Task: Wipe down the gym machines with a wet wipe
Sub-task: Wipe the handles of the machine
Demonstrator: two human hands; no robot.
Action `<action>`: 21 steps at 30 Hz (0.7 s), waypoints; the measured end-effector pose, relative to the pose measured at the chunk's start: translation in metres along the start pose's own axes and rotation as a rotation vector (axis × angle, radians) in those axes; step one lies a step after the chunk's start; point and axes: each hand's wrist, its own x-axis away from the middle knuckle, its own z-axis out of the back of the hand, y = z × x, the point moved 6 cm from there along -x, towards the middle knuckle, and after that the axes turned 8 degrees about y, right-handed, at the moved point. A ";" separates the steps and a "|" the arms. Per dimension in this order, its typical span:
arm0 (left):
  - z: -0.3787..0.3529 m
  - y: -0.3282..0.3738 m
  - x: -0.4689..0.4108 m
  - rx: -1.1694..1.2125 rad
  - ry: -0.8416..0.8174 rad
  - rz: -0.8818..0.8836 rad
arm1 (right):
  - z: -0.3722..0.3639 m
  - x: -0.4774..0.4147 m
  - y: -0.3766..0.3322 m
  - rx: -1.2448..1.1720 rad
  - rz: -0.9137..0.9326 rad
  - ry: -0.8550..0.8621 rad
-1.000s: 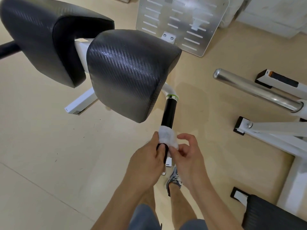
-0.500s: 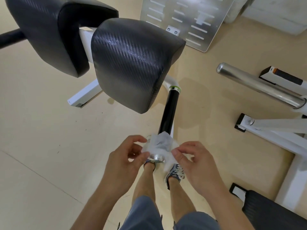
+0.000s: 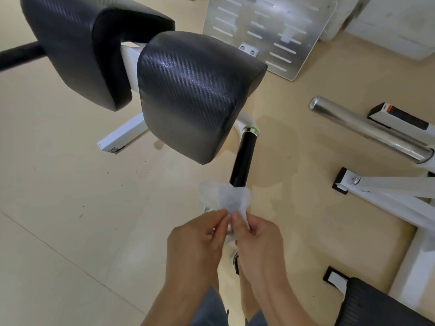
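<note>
Both hands have drawn together since half a second ago: left hand (image 3: 195, 243) and right hand (image 3: 259, 243) now pinch the lower edge of the wet wipe (image 3: 226, 198), which is bunched at the near end of the black handle grip (image 3: 243, 158). Held only by fingertips, it could slip to the floor. No bin or wipe pack shows.

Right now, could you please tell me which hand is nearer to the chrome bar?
Right. The right hand pinches the wet wipe, down and left of the chrome bar; the left hand pinches the same wipe just beyond it, farther from the bar.
</note>
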 end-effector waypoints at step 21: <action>-0.076 0.026 -0.090 0.009 -0.270 -0.298 | -0.021 -0.086 -0.051 -0.260 -0.099 0.018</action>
